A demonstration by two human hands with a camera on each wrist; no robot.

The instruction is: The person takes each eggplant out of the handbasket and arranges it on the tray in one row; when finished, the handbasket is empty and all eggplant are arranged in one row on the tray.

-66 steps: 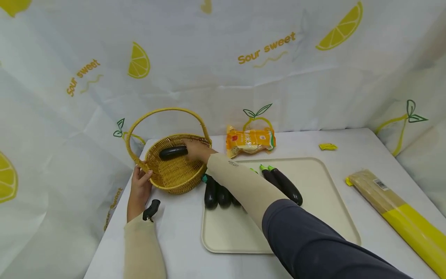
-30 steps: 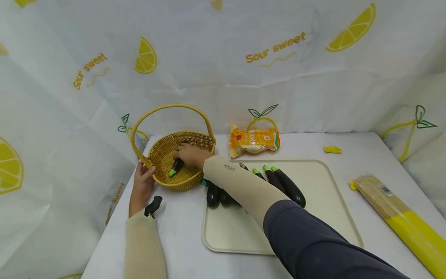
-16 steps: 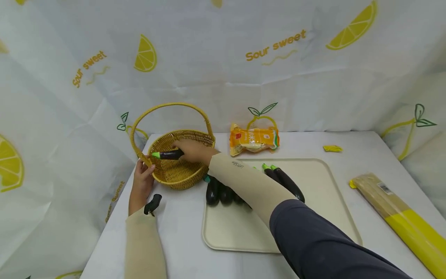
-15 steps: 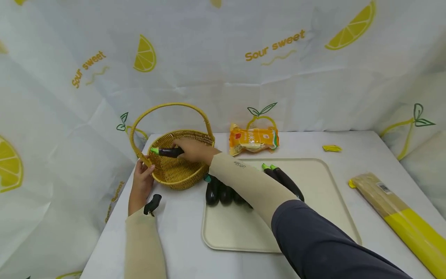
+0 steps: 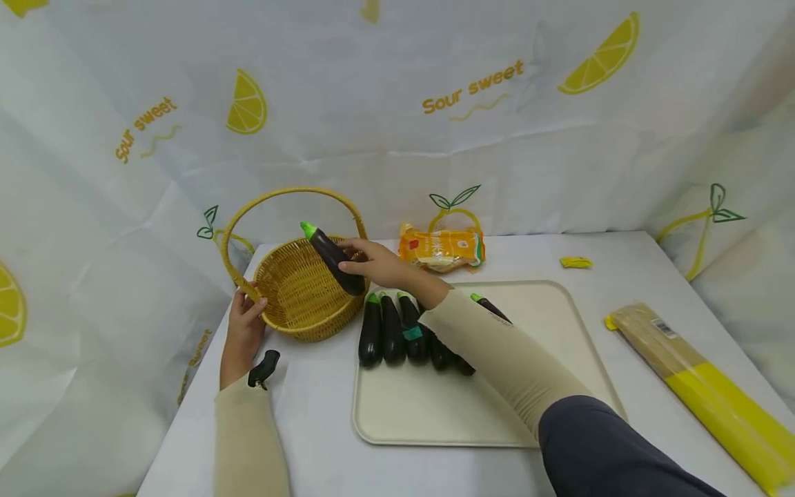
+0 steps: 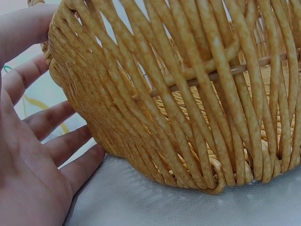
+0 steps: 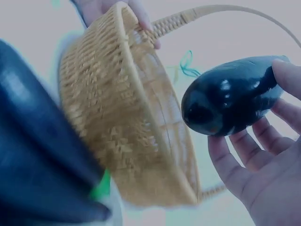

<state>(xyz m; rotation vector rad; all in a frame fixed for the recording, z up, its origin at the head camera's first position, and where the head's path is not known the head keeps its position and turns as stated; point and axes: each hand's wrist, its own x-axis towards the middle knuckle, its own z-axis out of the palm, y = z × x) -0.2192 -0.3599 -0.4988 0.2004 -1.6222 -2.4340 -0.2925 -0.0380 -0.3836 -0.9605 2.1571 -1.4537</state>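
Observation:
A yellow woven basket (image 5: 313, 330) with a tall hoop handle stands at the left of the table, its woven floor showing. My left hand (image 5: 245, 330) grips its left rim, thumb at the rim and fingers against the outer wall (image 6: 127, 113) in the left wrist view. Above the basket's right side, my right hand (image 5: 386, 266) holds a dark eggplant (image 5: 332, 257) between thumb and fingers, its green stem end tilted up and to the left. In the right wrist view the held eggplant (image 7: 230, 96) shows its rounded end, close to the basket's rim.
Several eggplants (image 5: 370, 335) lie side by side on a beige tray (image 5: 422, 421), one with a teal band; my right forearm covers part of them. Behind are an orange food packet (image 5: 442, 248) and a small yellow packet (image 5: 575, 262). A long yellow package (image 5: 702, 386) lies at right.
My right hand has lifted the eggplant up and to the right, out of the basket's interior, and the eggplant has turned stem upward. My left hand stays on the rim.

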